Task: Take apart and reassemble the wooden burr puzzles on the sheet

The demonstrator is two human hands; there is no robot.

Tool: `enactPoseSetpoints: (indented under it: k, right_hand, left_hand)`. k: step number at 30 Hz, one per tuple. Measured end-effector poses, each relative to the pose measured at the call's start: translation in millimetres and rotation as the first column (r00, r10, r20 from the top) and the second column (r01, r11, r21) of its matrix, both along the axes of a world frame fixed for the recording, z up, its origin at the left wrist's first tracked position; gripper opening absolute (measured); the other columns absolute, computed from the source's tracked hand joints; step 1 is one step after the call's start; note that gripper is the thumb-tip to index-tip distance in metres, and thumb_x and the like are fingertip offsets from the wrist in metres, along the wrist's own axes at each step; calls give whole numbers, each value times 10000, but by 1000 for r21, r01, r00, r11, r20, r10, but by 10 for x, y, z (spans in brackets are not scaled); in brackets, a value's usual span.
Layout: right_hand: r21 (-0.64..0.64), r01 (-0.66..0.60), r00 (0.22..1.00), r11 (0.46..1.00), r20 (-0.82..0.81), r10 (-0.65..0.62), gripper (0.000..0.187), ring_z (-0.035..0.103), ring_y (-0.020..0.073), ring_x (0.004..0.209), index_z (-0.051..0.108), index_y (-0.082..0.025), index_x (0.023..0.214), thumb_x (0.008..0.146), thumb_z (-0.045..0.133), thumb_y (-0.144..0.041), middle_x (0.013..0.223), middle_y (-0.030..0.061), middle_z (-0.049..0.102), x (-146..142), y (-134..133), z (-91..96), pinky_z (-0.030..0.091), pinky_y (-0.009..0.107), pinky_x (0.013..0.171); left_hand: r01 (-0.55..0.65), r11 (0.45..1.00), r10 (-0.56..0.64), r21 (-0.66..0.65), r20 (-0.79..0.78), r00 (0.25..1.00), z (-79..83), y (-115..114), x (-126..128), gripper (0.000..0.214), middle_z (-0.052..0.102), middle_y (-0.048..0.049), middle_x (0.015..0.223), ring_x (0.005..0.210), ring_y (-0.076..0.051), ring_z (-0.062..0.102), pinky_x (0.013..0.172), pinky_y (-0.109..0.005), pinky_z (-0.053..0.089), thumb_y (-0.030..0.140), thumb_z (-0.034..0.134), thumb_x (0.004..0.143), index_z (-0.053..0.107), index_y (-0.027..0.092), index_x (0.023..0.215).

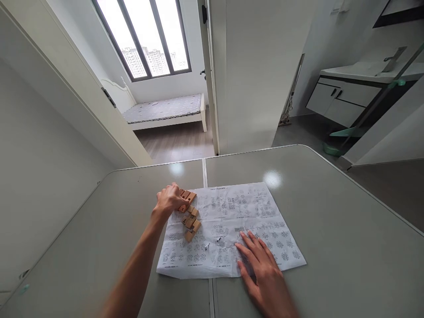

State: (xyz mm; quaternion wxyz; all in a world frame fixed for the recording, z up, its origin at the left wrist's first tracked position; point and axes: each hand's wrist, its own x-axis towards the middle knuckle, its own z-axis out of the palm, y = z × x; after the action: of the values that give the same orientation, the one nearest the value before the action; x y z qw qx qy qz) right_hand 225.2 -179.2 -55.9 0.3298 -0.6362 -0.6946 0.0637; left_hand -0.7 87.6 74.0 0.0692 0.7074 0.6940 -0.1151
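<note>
My left hand (168,198) is closed over reddish-brown wooden puzzle blocks (190,197) at the upper left of a printed paper sheet (205,225). Its fingers partly hide them. Just below lie several lighter notched wooden puzzle pieces (191,223), loosely clustered on the sheet. The paper is creased and covered with small diagrams of assembled shapes. My right hand (261,269) rests palm down across the sheet's lower right edge, fingers stretched out and holding nothing.
Two small silvery scraps (207,246) lie on the paper. The grey-green table (331,229) has a seam down its middle and a pale rim. Beyond it are a doorway with a bed (168,108) and a washbasin cabinet (344,99) at the right.
</note>
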Motion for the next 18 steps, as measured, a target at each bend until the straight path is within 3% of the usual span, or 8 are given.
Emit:
enactPoseSetpoints:
  k: [12, 18]
  right_hand:
    - [19, 12, 1000, 1000, 6, -12, 365, 511, 316, 1477, 653, -304, 1385, 1042, 533, -269, 1592, 11, 551, -5, -5, 3, 499, 570, 1163]
    - [12, 2, 1000, 1000, 10, -2, 375, 509, 319, 1478, 643, -299, 1400, 1042, 535, -275, 1601, 15, 540, 1, -5, -5, 501, 574, 1156]
  left_hand:
    - [29, 1000, -29, 2, -11, 1000, 25, 15, 26, 534, 705, -136, 1109, 1000, -325, 679, 759, -337, 439, 496, 791, 669, 592, 193, 1061]
    - [51, 999, -51, -15, -5, 999, 5, 75, 87, 484, 709, -107, 1028, 932, -297, 673, 723, -327, 417, 501, 805, 661, 583, 203, 972]
